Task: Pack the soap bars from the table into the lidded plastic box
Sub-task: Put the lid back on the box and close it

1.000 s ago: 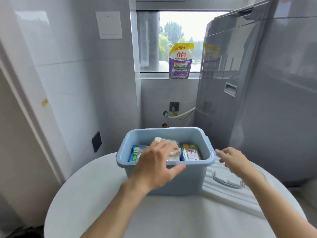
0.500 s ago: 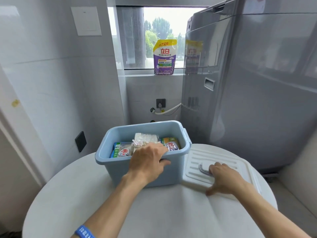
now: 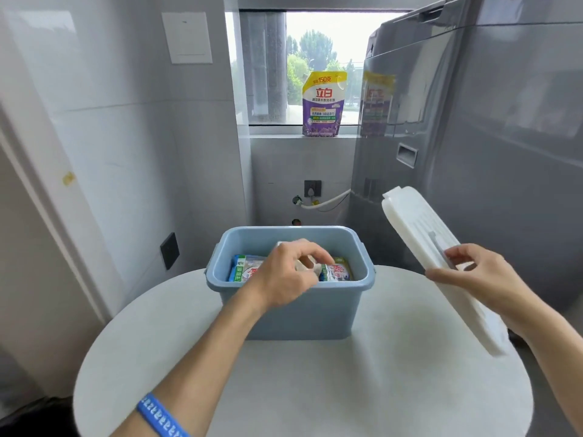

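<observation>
while left hand (image 3: 285, 272) pinches soap (image 3: 304, 267), right hand (image 3: 473, 272) grips lid (image 3: 416, 222)

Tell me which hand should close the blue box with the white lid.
Right. The right hand already holds the white lid by its handle, raised and tilted beside the blue box. The left hand is inside the box, on the soap packs.

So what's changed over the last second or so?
The right hand took hold of the white lid, which lay flat on the table, and lifted it, tilted, to the right of the blue box. The left hand stayed over the soap packs inside. The box stayed where it was.
</observation>
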